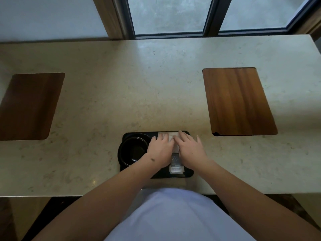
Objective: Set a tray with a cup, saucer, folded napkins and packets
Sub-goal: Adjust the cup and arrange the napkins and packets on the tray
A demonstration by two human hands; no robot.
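A black tray (188, 173) lies on the pale stone counter close to the near edge. In its left half sits a black cup on a black saucer (132, 150). A white folded napkin (172, 135) lies in the tray's far right part. My left hand (160, 149) and my right hand (190, 148) both rest flat on the napkin with straight fingers, side by side. Below the hands, packets (176, 166) with printed labels lie in the tray's near right part, partly hidden by my hands.
Two dark wooden boards are set in the counter, one at the left (29, 106) and one at the right (238, 101). A window with dark frames (211, 16) stands behind the counter. The counter's near edge runs just under my forearms.
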